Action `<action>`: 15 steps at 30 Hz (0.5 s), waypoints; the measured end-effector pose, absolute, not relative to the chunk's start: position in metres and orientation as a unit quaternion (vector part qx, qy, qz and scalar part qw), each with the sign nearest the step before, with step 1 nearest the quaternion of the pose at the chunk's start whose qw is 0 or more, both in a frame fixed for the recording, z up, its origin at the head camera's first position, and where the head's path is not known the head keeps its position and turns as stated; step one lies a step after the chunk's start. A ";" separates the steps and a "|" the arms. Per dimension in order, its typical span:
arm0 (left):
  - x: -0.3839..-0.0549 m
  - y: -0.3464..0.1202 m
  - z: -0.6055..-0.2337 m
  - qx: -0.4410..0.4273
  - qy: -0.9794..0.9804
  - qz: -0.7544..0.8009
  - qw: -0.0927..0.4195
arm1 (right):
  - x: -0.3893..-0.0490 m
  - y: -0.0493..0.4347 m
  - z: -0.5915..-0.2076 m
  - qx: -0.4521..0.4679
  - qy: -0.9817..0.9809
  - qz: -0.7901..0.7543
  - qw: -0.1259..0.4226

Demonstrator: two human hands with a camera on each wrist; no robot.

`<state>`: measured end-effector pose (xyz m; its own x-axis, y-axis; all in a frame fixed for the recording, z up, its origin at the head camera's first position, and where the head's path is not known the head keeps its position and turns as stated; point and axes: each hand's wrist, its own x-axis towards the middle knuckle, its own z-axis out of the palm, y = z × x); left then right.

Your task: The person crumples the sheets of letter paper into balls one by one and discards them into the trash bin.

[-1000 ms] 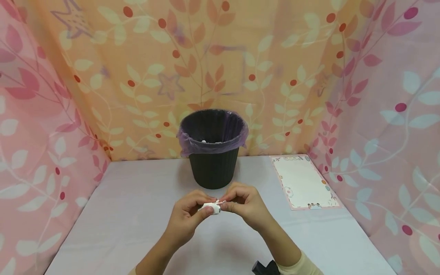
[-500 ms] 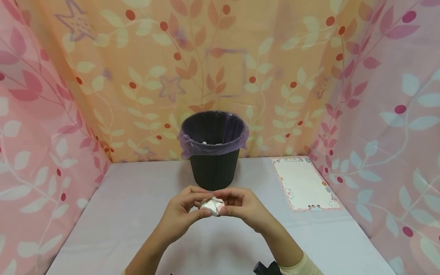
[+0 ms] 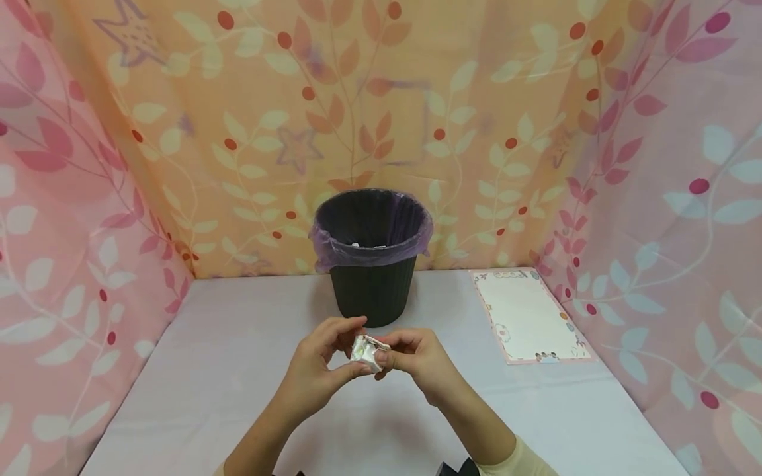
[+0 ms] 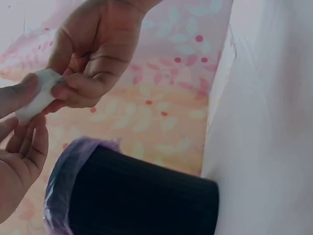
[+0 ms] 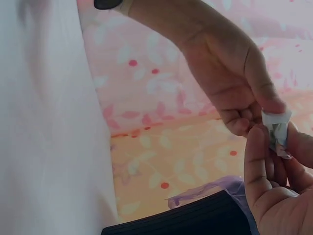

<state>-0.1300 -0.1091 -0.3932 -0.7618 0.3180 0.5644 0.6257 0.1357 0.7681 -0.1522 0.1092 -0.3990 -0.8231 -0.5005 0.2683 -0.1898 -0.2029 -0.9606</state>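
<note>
Between both hands, above the table in front of the bin, is a small crumpled wad of paper (image 3: 366, 354), white with faint coloured print. My left hand (image 3: 315, 367) pinches its left side, thumb below and one forefinger raised. From the other side my right hand (image 3: 425, 367) grips it, the thumb pressing on its near face. In the left wrist view the folded paper wad (image 4: 41, 95) is squeezed between the fingertips of the two hands. The right wrist view shows the wad (image 5: 278, 132) end-on, with layered, creased folds.
A black waste bin (image 3: 374, 291) with a purple bag liner (image 3: 333, 254) stands behind the hands; a few white bits show inside. A sheet of paper with a decorated pink border (image 3: 532, 317) lies at the right on the white-covered table (image 3: 238, 330). Patterned curtains enclose three sides.
The paper wad has been turned and squeezed into a more compact shape between the fingers. My left forefinger has lifted, and the right thumb has moved onto the wad's near face.
</note>
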 end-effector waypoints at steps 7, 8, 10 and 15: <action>-0.132 -0.102 -0.399 -0.308 -0.733 -0.595 0.116 | -0.146 0.105 -0.401 -0.252 0.627 -0.734 0.063; -0.132 -0.101 -0.401 -0.308 -0.734 -0.591 0.131 | -0.144 0.104 -0.401 -0.250 0.636 -0.729 0.046; -0.133 -0.099 -0.404 -0.306 -0.734 -0.585 0.161 | -0.140 0.100 -0.403 -0.253 0.659 -0.709 0.002; -0.134 -0.098 -0.410 -0.295 -0.726 -0.586 0.204 | -0.133 0.094 -0.404 -0.303 0.734 -0.600 -0.103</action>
<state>-0.1341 -0.0983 -0.4099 -0.7424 0.1891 0.6427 0.6681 0.1378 0.7312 -0.1333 0.0940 -0.4043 -0.7958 -0.3212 0.5134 -0.5671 0.0979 -0.8178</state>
